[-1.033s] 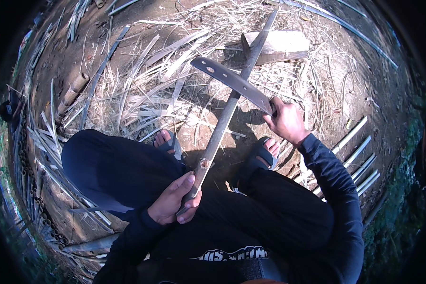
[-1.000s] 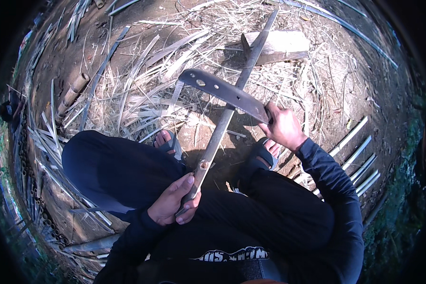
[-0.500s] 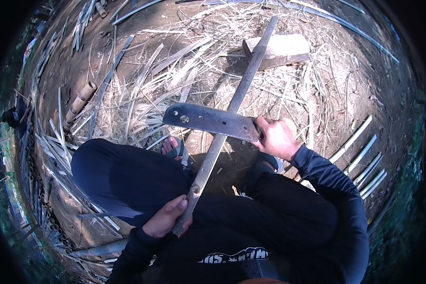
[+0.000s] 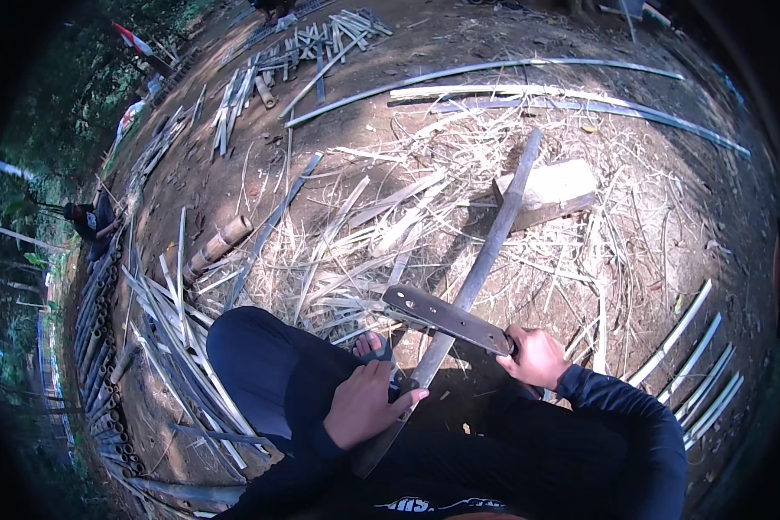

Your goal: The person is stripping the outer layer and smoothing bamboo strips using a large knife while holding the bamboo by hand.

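Two things are in your hands, and everything else lies spread on the bare dirt ground [image 4: 234,186] around you. Largest is the litter: long split bamboo slats [image 4: 529,78] arc across the far side, a heap of cut strips [image 4: 312,43] sits at the top, more strips [image 4: 169,329] fan out by your left knee, and pale shavings [image 4: 381,225] cover the middle. A short bamboo tube [image 4: 218,244] lies to the left, well apart from your work.

Next is the long bamboo strip [image 4: 485,256] you are working. It runs from your lap up and away, its far end resting on a pale block [image 4: 550,189]. Judge it stiff along its length but springy, fairly light, with split edges that may be sharp and splintery; take it flat-sided near the lower end, where your left hand [image 4: 366,403] now lies closed over it, fingers wrapped and thumb pointing forward.

Then the big knife [image 4: 446,319]: a broad, flat metal blade held crosswise over the strip. It looks heavy toward the tip and will likely swing with weight, so the handle is the only safe hold. Your right hand [image 4: 537,357] is clenched tight round that handle, blade pointing left.

Smallest, a sandalled foot [image 4: 374,348] shows just under the blade tip.

Packages, labels or signs: none can be made out; only a small red and white cloth [image 4: 134,39] shows at the top left edge.
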Demonstrator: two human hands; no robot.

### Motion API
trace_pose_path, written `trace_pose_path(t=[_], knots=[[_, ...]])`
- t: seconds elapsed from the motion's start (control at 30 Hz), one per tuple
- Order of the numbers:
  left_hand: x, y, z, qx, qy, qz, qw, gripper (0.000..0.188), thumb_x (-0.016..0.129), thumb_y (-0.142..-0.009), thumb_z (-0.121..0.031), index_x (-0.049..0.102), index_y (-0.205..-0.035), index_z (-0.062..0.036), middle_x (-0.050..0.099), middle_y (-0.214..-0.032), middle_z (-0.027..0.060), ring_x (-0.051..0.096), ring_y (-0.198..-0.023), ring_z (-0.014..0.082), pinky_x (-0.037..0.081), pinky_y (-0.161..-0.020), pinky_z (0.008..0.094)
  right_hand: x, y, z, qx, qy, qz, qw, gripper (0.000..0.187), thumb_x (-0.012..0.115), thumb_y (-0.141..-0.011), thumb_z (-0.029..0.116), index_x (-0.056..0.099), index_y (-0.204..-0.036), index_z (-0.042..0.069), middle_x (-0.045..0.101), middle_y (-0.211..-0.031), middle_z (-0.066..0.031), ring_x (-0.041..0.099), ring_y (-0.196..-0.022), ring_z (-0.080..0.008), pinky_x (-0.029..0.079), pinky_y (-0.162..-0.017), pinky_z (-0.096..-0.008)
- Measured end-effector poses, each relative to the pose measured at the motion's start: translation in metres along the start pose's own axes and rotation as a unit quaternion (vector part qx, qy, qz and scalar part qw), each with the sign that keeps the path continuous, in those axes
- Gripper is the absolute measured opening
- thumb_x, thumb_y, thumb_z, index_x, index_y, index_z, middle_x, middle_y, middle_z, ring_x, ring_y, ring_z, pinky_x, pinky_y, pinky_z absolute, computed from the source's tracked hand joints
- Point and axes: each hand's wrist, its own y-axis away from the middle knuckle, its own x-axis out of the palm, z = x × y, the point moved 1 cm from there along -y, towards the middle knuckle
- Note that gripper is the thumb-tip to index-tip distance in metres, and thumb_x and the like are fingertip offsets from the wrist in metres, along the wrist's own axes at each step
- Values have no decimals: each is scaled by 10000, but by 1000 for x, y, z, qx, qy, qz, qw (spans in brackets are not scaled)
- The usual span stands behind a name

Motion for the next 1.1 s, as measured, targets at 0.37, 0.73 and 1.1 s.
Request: trace_pose_path(t=[0.37, 0.73, 1.1], knots=[[74, -76, -10, -40, 138, 62, 988, 418, 585, -933, -228, 436, -1158, 91, 659, -855, 298, 665, -826, 465, 523, -735, 522, 12, -13, -42, 1, -14, -127, 992, 366, 749, -790, 263, 598, -954, -28, 648, -697, -249, 667, -679, -430, 542, -664, -489], [63, -48, -10, 78, 151, 34, 985, 357, 490, -1019, -273, 525, -1138, 62, 627, -897, 295, 617, -900, 470, 482, -853, 503, 11, 4, -11, -179, 107, -82, 975, 397, 704, -795, 304, 510, -944, -8, 632, -792, -207, 660, -709, -389, 528, -659, -457], [49, -18, -1, -49, 214, 155, 963, 207, 538, -1014, -185, 455, -1004, 4, 586, -758, 248, 612, -746, 475, 464, -647, 481, 3, -27, -31, -126, 125, -82, 981, 367, 701, -818, 279, 522, -957, -9, 648, -687, -221, 666, -662, -411, 528, -617, -484]])
